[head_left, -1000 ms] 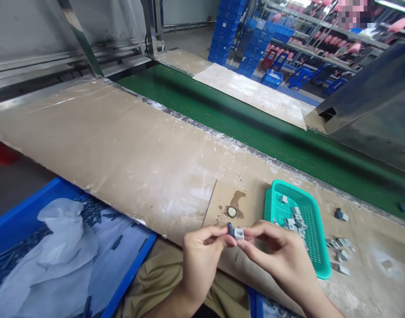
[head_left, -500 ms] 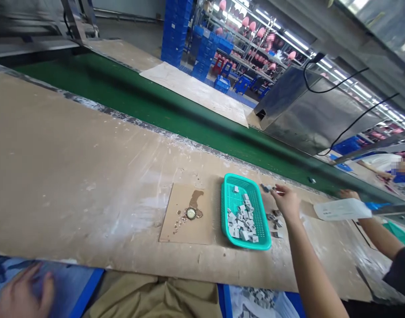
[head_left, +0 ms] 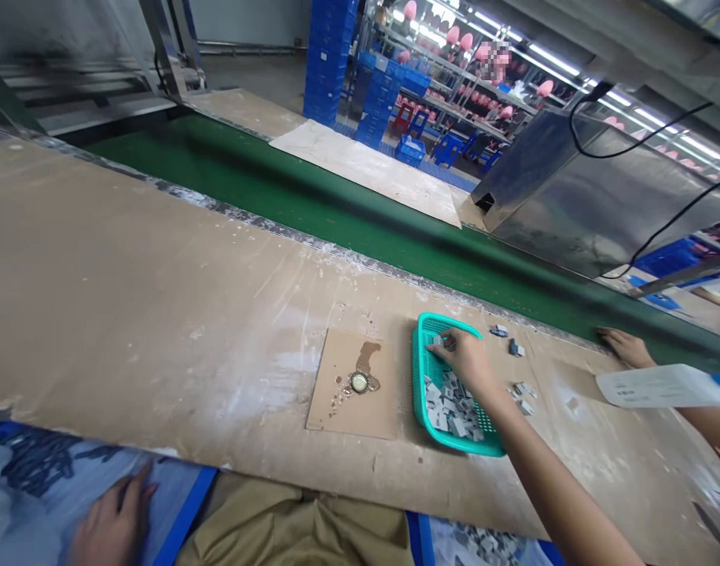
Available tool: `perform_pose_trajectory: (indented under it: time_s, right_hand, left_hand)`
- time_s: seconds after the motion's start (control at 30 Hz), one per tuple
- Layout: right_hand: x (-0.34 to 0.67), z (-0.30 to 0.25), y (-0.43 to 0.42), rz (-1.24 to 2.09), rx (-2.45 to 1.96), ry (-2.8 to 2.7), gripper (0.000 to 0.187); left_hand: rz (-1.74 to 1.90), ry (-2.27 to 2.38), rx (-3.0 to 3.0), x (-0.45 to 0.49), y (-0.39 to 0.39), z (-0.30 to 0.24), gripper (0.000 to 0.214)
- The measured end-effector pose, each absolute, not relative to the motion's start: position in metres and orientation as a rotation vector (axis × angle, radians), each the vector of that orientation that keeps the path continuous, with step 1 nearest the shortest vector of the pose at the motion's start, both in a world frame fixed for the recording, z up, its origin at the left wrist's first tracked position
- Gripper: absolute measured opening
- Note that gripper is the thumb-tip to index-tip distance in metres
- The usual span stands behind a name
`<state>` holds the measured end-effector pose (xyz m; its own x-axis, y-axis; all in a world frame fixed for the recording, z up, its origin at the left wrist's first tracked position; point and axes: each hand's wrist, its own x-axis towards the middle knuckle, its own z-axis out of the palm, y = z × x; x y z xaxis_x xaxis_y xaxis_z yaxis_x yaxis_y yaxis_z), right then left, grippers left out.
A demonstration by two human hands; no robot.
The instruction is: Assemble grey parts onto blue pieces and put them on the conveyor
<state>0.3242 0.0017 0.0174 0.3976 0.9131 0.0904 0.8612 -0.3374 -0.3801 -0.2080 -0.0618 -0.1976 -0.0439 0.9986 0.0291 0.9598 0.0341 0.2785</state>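
Observation:
My right hand [head_left: 467, 359] reaches into the teal mesh tray [head_left: 421, 385] on the brown bench, its fingertips pinched on a small grey square part [head_left: 438, 341] at the tray's far end. Several more grey parts [head_left: 451, 405] lie piled in the tray's near half. My left hand [head_left: 109, 528] is down at the bottom left inside the blue bin [head_left: 186, 507], fingers lying on white plastic sheet among small dark parts; what it holds, if anything, is hidden.
A cardboard square [head_left: 354, 385] with a small metal ring [head_left: 358, 383] lies left of the tray. Loose assembled parts [head_left: 516, 347] lie to its right. A green conveyor belt [head_left: 348, 220] runs behind. Another person's hand [head_left: 625, 346] and a white card [head_left: 655, 385] are at right.
A second ago both hands held a small part together. Then my right hand set it down right of the tray and has now moved into the tray; my left hand dropped into the blue bin.

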Motion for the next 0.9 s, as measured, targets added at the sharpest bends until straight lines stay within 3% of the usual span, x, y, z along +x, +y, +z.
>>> perform_pose_trajectory:
  time_s: [0.27, 0.4, 0.53, 0.6, 0.7, 0.9]
  right_hand:
    - [0.317, 0.028, -0.017, 0.756, -1.96, -1.358, 0.038]
    - [0.299, 0.04, -0.036, 1.223, -1.663, -1.03, 0.04]
    - [0.274, 0.05, -0.043, 1.361, -1.628, -1.125, 0.039]
    - [0.26, 0.052, -0.042, 1.274, -1.664, -1.327, 0.032]
    - [0.241, 0.048, -0.037, 0.879, -1.75, -1.825, 0.024]
    - [0.22, 0.032, -0.023, 0.195, -1.606, -2.491, 0.023]
  left_hand:
    - [0.447, 1.992, 1.774, -0.221, -0.069, -0.18, 0.038]
    - [0.431, 2.068, 1.598, -0.22, -0.067, -0.171, 0.04]
    - [0.423, 2.094, 1.626, -0.22, -0.07, -0.171, 0.051]
    - [0.419, 2.078, 1.683, -0.219, -0.079, -0.172, 0.055]
    - [0.392, 2.026, 1.739, -0.216, -0.096, -0.17, 0.047]
    - [0.524, 2.029, 1.32, -0.217, -0.095, -0.155, 0.044]
